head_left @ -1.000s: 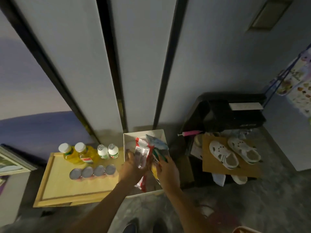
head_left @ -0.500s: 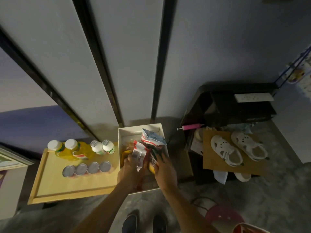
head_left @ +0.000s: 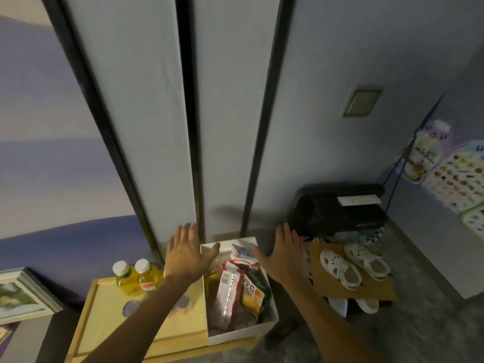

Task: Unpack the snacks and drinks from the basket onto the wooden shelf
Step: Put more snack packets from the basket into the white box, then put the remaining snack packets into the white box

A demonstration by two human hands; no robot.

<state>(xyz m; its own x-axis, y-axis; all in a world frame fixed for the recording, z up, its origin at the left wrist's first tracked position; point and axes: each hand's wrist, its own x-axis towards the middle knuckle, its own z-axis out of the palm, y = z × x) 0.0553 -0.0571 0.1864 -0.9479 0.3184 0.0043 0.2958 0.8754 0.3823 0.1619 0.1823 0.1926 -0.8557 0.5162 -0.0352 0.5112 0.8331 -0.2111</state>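
Leftmost, two yellow juice bottles (head_left: 136,277) stand at the back of the wooden shelf (head_left: 104,331). Over them the left hand (head_left: 186,254) spreads flat, fingers splayed, holding nothing. Beside it sits the white basket (head_left: 243,334), with a red-and-white snack packet (head_left: 227,292) and a yellow one (head_left: 252,292) inside. Beyond its right side the right hand (head_left: 284,255) is equally spread and empty.

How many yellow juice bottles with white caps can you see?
2. One yellow juice bottle with a white cap stands at the wooden shelf's back edge, the other beside it on its right. The left forearm may hide more.
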